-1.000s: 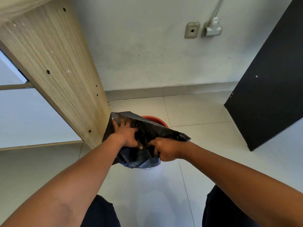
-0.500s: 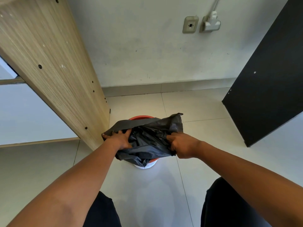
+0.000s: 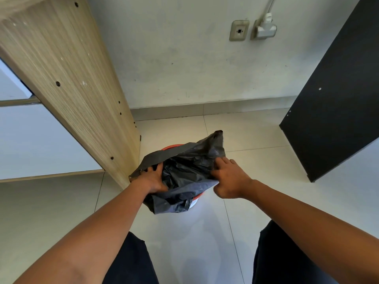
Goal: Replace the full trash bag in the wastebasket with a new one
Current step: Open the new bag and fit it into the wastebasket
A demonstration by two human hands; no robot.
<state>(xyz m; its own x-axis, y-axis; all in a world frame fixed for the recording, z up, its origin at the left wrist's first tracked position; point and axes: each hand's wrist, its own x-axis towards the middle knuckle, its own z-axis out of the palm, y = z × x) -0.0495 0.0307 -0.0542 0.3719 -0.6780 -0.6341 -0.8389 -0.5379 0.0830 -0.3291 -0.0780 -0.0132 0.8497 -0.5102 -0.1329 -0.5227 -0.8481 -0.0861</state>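
black trash bag drapes over the red wastebasket on the floor, 12 o'clock of the person. left hand grips its 9 o'clock edge; right hand pinches the 3 o'clock edge. judgement: spread the mouth wide, then cuff the rim evenly.

Floor: pale glossy tiles. Bearing: red-rimmed wastebasket, wooden panel, black panel.

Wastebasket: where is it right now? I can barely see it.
In the head view the wastebasket stands on the floor at centre, just right of the wooden panel's foot, mostly hidden under the black trash bag that the left hand and right hand hold.
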